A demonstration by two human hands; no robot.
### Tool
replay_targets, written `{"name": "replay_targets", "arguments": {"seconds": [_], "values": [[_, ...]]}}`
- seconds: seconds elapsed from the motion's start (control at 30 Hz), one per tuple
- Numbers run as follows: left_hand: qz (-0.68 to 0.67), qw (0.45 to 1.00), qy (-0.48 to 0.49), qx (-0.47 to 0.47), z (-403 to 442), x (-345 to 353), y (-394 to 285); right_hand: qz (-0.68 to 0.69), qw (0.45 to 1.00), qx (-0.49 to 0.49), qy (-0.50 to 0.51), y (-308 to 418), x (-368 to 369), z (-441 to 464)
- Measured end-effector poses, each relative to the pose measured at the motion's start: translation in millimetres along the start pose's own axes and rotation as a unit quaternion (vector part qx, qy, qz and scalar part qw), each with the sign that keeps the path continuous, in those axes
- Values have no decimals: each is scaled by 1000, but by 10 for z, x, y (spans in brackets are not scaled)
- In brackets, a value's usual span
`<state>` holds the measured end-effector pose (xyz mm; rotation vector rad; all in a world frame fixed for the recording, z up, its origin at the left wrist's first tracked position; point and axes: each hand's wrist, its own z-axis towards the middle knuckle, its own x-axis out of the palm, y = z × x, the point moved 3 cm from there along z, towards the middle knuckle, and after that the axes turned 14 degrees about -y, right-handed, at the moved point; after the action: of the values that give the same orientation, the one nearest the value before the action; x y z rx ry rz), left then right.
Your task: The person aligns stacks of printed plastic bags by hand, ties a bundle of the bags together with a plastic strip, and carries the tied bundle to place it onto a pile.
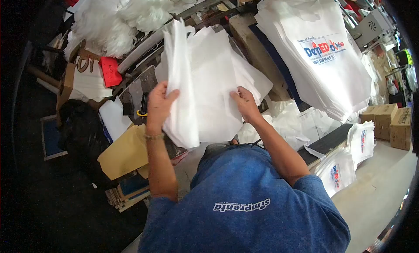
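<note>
A stack of blank white cloth-like sheets [214, 82] is in front of my body, held between both hands. My left hand [160, 105] is closed on the left edge, where the sheets bunch into an upright fold, its thumb over the near face. My right hand [245, 102] grips the right edge, thumb on top and fingers partly hidden behind. More white sheets [255, 78] fan out behind the right side of the stack. To the right lies a thick pile of white bags [314, 61] printed with a red and blue "DepED" design.
White fluffy material [118, 24] is heaped at the back left. A red packet [111, 71] and a yellow-handled tool [142, 111] lie left, above a tan folder [124, 152]. Printed bags [336, 172] rest on a dark bench [327, 141]. Cardboard boxes [386, 118] stand far right.
</note>
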<state>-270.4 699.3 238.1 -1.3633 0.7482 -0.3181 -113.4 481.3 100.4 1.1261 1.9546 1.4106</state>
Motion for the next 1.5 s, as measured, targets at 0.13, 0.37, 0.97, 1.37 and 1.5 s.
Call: {"name": "replay_targets", "arguments": {"seconds": [0.13, 0.37, 0.97, 1.37, 1.5], "values": [[-58, 998, 8, 9, 78, -377, -301, 97, 990, -67, -73, 101, 46, -130], [-74, 997, -6, -26, 4, 255, 9, -255, 866, -401, -154, 350, 76, -278], [118, 989, -73, -59, -57, 448, 102, 99, 994, -35, 7, 216, 45, -155], [301, 944, -63, 123, -185, 1091, 222, -6, 994, -110, -21, 90, 81, -129], [255, 961, -77, 73, -219, 918, 135, -202, 843, -455, -204, 327, 82, -295]]}}
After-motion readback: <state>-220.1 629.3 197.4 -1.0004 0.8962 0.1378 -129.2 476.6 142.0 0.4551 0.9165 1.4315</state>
